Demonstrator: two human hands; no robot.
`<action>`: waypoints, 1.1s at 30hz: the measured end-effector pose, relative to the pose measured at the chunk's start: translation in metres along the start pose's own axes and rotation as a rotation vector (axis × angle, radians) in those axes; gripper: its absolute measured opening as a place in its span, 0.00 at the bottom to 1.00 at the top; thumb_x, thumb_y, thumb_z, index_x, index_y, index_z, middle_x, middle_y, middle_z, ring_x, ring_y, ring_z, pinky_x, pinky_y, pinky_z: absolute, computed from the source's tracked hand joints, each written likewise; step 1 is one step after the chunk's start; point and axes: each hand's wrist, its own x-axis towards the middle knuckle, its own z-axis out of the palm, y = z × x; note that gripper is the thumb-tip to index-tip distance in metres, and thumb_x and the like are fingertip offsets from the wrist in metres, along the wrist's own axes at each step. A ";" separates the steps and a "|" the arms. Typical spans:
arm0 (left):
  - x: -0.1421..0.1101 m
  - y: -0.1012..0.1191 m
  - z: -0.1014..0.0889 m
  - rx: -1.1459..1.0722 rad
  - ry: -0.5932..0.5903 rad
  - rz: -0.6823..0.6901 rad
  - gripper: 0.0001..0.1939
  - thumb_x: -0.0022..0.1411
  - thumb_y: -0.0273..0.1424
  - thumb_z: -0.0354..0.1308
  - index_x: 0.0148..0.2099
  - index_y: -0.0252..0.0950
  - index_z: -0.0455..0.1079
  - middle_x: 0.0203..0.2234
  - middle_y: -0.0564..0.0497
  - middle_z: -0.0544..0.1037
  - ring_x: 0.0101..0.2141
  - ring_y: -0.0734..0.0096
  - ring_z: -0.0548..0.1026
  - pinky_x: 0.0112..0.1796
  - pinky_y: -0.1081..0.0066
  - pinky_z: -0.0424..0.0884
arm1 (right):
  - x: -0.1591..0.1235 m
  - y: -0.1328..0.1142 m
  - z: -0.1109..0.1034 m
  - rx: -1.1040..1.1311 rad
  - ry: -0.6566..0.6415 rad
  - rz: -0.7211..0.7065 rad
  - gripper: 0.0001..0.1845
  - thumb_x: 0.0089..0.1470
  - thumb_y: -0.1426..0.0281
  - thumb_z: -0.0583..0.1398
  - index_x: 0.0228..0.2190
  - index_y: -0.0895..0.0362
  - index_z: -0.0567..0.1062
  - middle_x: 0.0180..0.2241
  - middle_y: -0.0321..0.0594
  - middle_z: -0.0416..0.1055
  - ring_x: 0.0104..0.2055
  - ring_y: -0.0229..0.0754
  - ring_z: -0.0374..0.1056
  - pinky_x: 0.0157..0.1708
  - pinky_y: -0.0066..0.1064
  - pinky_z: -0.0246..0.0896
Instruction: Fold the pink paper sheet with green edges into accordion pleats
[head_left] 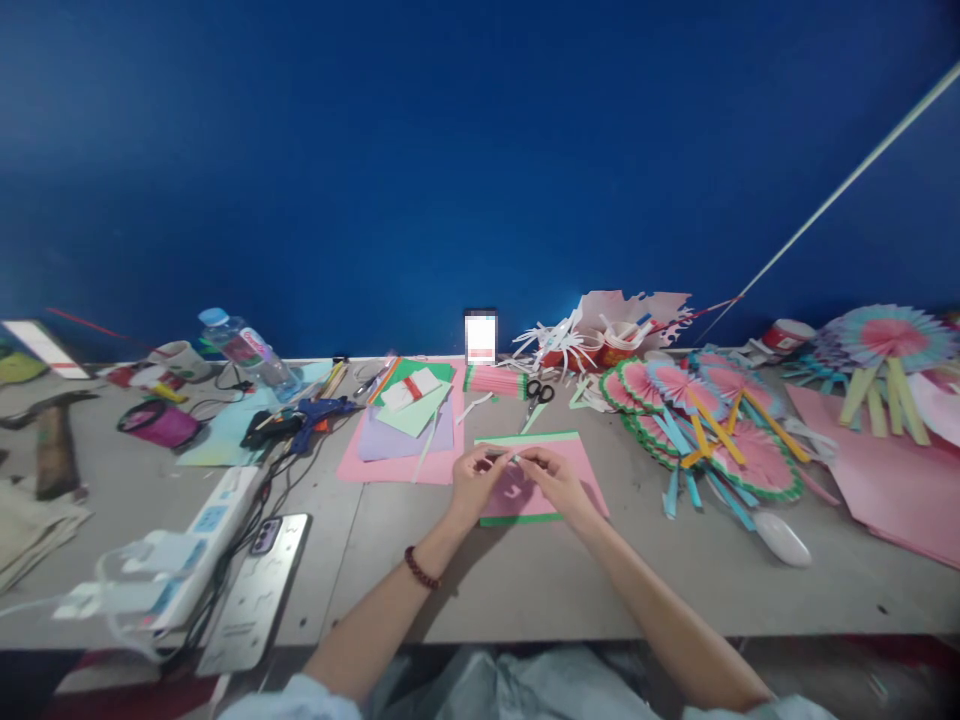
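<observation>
My left hand (pixel 480 480) and my right hand (pixel 553 478) meet above a pink sheet of paper (pixel 577 480) with green strips along its far and near edges. Fingertips of both hands are pinched together around a small pale piece, too small to make out. Shadows of the fingers fall on the sheet beneath them. Just beyond lie black-handled scissors (pixel 537 396) and a pleated pink paper strip (pixel 496 382) with green ends. A beaded bracelet (pixel 421 568) circles my left wrist.
Stacked coloured paper (pixel 405 440) lies left of the sheet. Finished-looking paper fans (pixel 750 455) and a white computer mouse (pixel 781 538) are to the right. At left are a power strip (pixel 202 550), a phone (pixel 255 595), a glue gun (pixel 315 420) and a bottle (pixel 251 350).
</observation>
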 end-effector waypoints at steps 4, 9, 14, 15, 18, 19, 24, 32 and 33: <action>0.000 -0.006 -0.001 0.069 -0.015 0.072 0.08 0.55 0.36 0.66 0.30 0.37 0.79 0.29 0.45 0.81 0.30 0.64 0.78 0.29 0.68 0.73 | 0.001 0.004 -0.002 -0.004 0.030 -0.012 0.16 0.46 0.54 0.63 0.24 0.55 0.76 0.22 0.36 0.73 0.25 0.38 0.65 0.25 0.29 0.61; 0.000 -0.012 0.000 0.075 -0.043 0.088 0.08 0.55 0.37 0.67 0.31 0.38 0.78 0.30 0.46 0.80 0.30 0.65 0.77 0.28 0.68 0.72 | 0.003 0.009 -0.005 -0.095 0.080 -0.056 0.15 0.46 0.56 0.62 0.24 0.55 0.76 0.25 0.38 0.75 0.28 0.41 0.68 0.28 0.31 0.62; -0.003 -0.012 0.000 0.140 -0.079 0.245 0.08 0.59 0.39 0.65 0.31 0.42 0.79 0.28 0.47 0.79 0.31 0.63 0.76 0.32 0.63 0.74 | 0.006 0.011 -0.008 -0.083 0.097 -0.107 0.14 0.47 0.57 0.61 0.24 0.55 0.76 0.25 0.38 0.76 0.30 0.42 0.70 0.33 0.34 0.65; -0.004 -0.011 0.001 0.152 -0.087 0.286 0.09 0.60 0.40 0.64 0.32 0.42 0.79 0.28 0.46 0.79 0.31 0.63 0.76 0.33 0.62 0.74 | 0.006 0.012 -0.008 -0.078 0.104 -0.112 0.14 0.47 0.57 0.61 0.24 0.54 0.76 0.25 0.38 0.76 0.30 0.42 0.70 0.34 0.34 0.66; -0.006 -0.012 0.001 0.190 -0.094 0.400 0.09 0.64 0.38 0.61 0.35 0.41 0.80 0.30 0.47 0.79 0.33 0.63 0.77 0.35 0.62 0.75 | 0.005 0.015 -0.004 -0.060 0.130 -0.117 0.15 0.47 0.55 0.62 0.24 0.54 0.76 0.26 0.38 0.77 0.31 0.43 0.70 0.34 0.34 0.66; -0.006 -0.013 0.000 0.201 -0.091 0.439 0.09 0.64 0.37 0.60 0.37 0.41 0.81 0.31 0.47 0.79 0.34 0.63 0.77 0.36 0.63 0.75 | 0.005 0.016 -0.003 -0.047 0.136 -0.114 0.16 0.47 0.54 0.63 0.24 0.54 0.76 0.26 0.39 0.76 0.31 0.43 0.70 0.33 0.34 0.66; -0.014 -0.006 0.000 0.248 -0.087 0.594 0.08 0.66 0.33 0.59 0.40 0.41 0.81 0.34 0.45 0.79 0.35 0.62 0.77 0.35 0.62 0.76 | 0.011 0.018 -0.013 0.020 0.191 -0.068 0.19 0.43 0.51 0.64 0.24 0.54 0.75 0.24 0.38 0.74 0.28 0.41 0.67 0.30 0.32 0.63; -0.023 0.003 0.011 0.093 -0.148 0.211 0.06 0.59 0.36 0.65 0.32 0.41 0.79 0.29 0.47 0.81 0.31 0.63 0.78 0.31 0.64 0.75 | 0.037 0.011 -0.080 0.071 0.597 -0.084 0.19 0.42 0.51 0.63 0.20 0.55 0.71 0.22 0.34 0.68 0.28 0.39 0.63 0.31 0.31 0.57; -0.020 0.000 0.012 0.042 -0.132 0.086 0.08 0.57 0.39 0.66 0.31 0.40 0.79 0.27 0.48 0.81 0.28 0.64 0.78 0.29 0.65 0.76 | 0.037 0.011 -0.079 0.062 0.571 -0.082 0.19 0.42 0.52 0.64 0.21 0.55 0.72 0.22 0.35 0.69 0.28 0.39 0.63 0.30 0.31 0.57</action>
